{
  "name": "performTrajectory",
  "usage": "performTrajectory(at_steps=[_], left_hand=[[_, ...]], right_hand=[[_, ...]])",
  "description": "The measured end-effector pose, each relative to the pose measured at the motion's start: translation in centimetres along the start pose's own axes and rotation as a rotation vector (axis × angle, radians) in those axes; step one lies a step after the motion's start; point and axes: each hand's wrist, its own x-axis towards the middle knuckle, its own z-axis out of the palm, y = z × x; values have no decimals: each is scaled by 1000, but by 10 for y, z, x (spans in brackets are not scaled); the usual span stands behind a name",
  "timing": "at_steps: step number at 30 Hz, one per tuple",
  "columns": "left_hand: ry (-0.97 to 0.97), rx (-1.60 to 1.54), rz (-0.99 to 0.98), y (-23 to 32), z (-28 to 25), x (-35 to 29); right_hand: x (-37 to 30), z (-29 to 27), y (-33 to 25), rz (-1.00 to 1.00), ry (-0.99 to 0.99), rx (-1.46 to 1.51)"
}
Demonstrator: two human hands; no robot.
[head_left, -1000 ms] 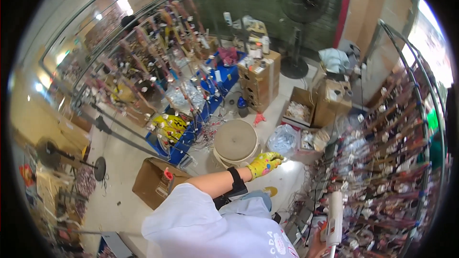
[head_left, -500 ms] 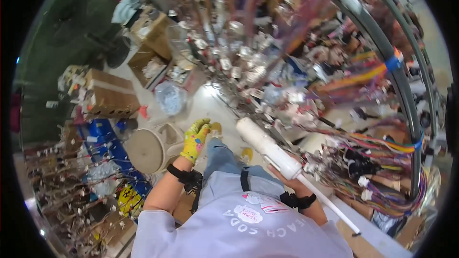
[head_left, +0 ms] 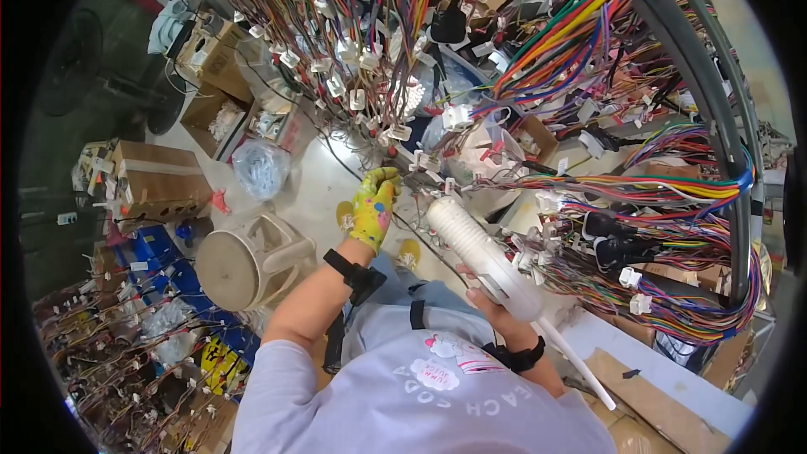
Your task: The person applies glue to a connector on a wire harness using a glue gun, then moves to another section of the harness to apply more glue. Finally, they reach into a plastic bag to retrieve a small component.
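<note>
The left hand (head_left: pixel 374 206) has neared the wires (head_left: pixel 357 13), curled, grip unclear; right hand (head_left: pixel 498 313) grips a white tool (head_left: pixel 475 244).

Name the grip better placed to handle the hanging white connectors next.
Probably the left: the gloved left grip is near the white connectors, while the right grip is occupied with a white tool. Whether the left holds anything is unclear.

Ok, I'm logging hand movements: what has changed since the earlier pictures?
The view has swung right, toward the wire bundles. The left hand, in a yellow glove, has moved from beside the stool toward the wires; whether it touches any is unclear. Nothing was visibly let go. The right hand still grips the white tool.
</note>
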Motion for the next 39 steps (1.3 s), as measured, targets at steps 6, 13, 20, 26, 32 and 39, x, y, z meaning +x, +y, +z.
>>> performTrajectory(at_steps=[6, 13, 20, 26, 32, 39], left_hand=[[46, -529, -213, -12, 16, 44], [-130, -962, -168, -33, 15, 97], [-74, -611, -192, -3, -7, 64], [-43, -730, -240, 26, -21, 13], [-53, -835, -226, 24, -29, -4], [-33, -853, -253, 5, -33, -7]], right_hand=[[11, 16, 4, 72, 50, 223], [37, 29, -3, 155, 27, 245], [47, 27, 6, 210, -53, 96], [48, 29, 22, 197, -6, -180], [50, 35, 36, 126, -200, -138], [54, 40, 42, 114, -232, -29]])
